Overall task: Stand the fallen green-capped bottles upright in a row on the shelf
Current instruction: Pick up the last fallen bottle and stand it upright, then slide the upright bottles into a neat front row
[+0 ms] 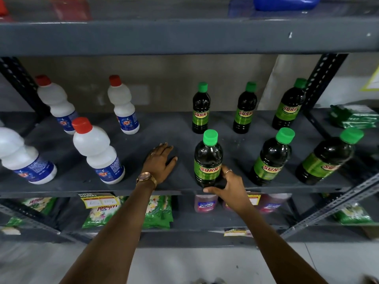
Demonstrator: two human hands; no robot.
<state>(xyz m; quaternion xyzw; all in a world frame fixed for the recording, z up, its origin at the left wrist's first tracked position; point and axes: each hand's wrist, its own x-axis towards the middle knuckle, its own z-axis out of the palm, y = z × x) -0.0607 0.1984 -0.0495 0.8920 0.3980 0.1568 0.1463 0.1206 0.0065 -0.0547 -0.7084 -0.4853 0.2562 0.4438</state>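
Several dark bottles with green caps and green "SUNNY" labels stand upright on the grey shelf [176, 128]: a back row of three and a front row of three. My right hand [229, 185] grips the base of the front-left green-capped bottle [208, 158], which stands near the shelf's front edge. Beside it stand the front-middle bottle [270, 158] and the front-right bottle [326, 158]. The back-row bottles [201, 109] are spaced apart. My left hand [160, 162] lies flat on the shelf, palm down, left of the held bottle, holding nothing.
Several white bottles with red caps [96, 152] stand on the left half of the same shelf. Green packets [354, 117] lie at the far right. Packets and pink bottles [205, 203] fill the shelf below. The upper shelf edge [184, 37] overhangs.
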